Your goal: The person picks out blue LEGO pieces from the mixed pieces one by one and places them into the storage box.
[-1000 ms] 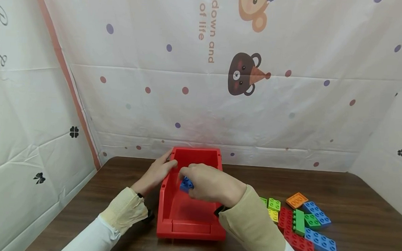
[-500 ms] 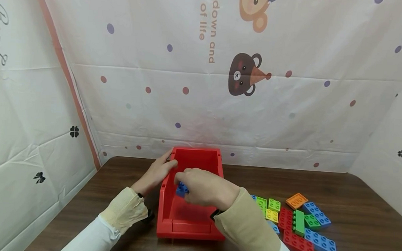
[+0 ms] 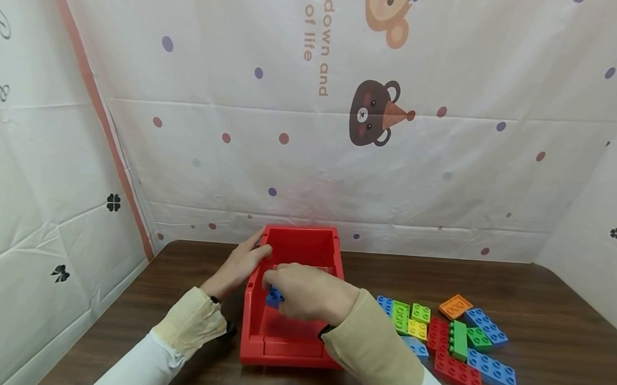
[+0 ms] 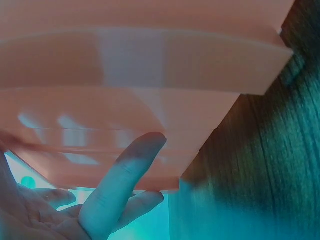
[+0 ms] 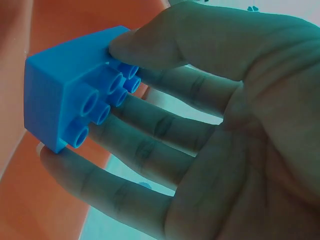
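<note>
My right hand (image 3: 309, 293) is inside the red plastic bin (image 3: 293, 350) and pinches a blue toy building brick (image 3: 274, 297) near the bin's left wall. In the right wrist view the thumb presses the brick (image 5: 75, 82) from one side, fingertips on the other, studs facing the palm. Part of the brick is hidden by the hand in the head view. My left hand (image 3: 237, 270) rests at the bin's left rim towards the back, fingers mostly straight. The left wrist view shows its extended fingers (image 4: 122, 185) against the bin's outer wall (image 4: 135, 115).
To the right of the bin lies a group of loose bricks on the brown wooden table (image 3: 541, 317): red (image 3: 457, 373), green (image 3: 458, 340), yellow (image 3: 417, 330), orange (image 3: 456, 306) and blue (image 3: 492, 370). A printed cloth (image 3: 443, 181) hangs behind the table.
My right hand has moved left and nearer to me inside the bin, carrying the blue brick. More loose bricks now show beside the right sleeve. The left hand stays put.
</note>
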### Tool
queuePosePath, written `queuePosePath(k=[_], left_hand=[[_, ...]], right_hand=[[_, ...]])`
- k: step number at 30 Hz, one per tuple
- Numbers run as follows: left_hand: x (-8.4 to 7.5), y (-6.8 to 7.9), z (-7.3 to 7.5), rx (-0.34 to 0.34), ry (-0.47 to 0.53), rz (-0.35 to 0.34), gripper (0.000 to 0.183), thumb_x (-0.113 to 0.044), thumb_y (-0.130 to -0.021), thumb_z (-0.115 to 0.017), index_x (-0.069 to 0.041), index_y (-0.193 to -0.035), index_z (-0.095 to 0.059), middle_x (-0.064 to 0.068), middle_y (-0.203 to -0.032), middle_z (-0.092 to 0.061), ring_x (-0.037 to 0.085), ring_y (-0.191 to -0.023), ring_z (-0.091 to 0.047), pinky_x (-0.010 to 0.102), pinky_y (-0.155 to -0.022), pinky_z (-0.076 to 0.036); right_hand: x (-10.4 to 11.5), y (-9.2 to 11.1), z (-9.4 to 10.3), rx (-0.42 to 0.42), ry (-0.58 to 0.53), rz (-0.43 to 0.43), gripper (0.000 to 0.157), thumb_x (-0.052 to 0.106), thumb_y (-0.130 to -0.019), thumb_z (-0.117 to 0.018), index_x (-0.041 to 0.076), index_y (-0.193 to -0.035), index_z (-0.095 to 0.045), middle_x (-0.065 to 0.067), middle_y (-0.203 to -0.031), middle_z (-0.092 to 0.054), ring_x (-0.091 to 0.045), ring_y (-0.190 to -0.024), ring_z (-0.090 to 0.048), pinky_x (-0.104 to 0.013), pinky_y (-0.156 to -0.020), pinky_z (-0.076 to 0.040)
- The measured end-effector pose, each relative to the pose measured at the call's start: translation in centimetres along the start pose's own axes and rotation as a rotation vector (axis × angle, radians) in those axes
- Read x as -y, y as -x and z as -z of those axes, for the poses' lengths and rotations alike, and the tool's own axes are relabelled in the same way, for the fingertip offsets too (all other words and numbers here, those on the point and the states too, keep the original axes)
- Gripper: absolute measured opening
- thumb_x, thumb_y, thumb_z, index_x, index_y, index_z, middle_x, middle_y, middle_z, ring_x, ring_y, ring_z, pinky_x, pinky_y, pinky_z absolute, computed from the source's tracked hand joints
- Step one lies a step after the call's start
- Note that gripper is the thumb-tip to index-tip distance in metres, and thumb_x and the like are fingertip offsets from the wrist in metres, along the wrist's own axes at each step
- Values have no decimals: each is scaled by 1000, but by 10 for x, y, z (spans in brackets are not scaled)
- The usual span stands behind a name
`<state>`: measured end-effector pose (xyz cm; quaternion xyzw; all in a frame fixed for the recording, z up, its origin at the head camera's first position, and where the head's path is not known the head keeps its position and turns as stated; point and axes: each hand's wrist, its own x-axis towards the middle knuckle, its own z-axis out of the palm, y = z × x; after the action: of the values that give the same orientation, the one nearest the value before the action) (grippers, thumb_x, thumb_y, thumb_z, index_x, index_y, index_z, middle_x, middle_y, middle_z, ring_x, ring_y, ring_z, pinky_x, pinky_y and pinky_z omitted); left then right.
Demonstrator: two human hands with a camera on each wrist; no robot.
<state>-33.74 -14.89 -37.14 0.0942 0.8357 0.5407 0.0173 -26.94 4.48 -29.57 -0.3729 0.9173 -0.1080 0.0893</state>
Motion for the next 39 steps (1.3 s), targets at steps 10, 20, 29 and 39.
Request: queuePosePath(k=[10, 20, 29, 39], left_hand=[[0, 0, -1, 10, 10, 0, 74, -25, -103, -52, -17, -171, -23, 23, -137, -63, 36, -107, -72, 49, -88, -63], [0, 0, -2, 7, 17, -9, 75, -23, -103, -51, -15, -171, -22, 25, -136, -64, 39, -106, -73, 51, -91, -61], [-1, 2, -1, 13, 43, -4, 76, -22, -102, -54, -15, -171, -22, 26, -140, -61, 41, -107, -73, 50, -88, -62], [-1, 2, -2, 16, 68, -13, 76, -21, -102, -53, -15, -171, -23, 27, -138, -61, 43, -107, -72, 53, -86, -62]], right_hand=[[3, -5, -8, 27, 34, 12, 46, 14, -81, -92, 17, -122, -72, 8, -96, -63, -5, -84, -58, -22, -78, -59], [6, -9, -16, 28, 48, 4, 49, 13, -76, -94, 19, -120, -74, 8, -91, -63, -5, -81, -58, -23, -76, -60], [8, -8, -18, 38, 54, -12, 52, 14, -75, -94, 21, -123, -75, 8, -91, -62, -6, -81, -59, -26, -82, -61], [10, -10, -23, 36, 88, -4, 46, 14, -77, -93, 20, -119, -75, 8, -87, -61, -6, -79, -58, -24, -80, -60]])
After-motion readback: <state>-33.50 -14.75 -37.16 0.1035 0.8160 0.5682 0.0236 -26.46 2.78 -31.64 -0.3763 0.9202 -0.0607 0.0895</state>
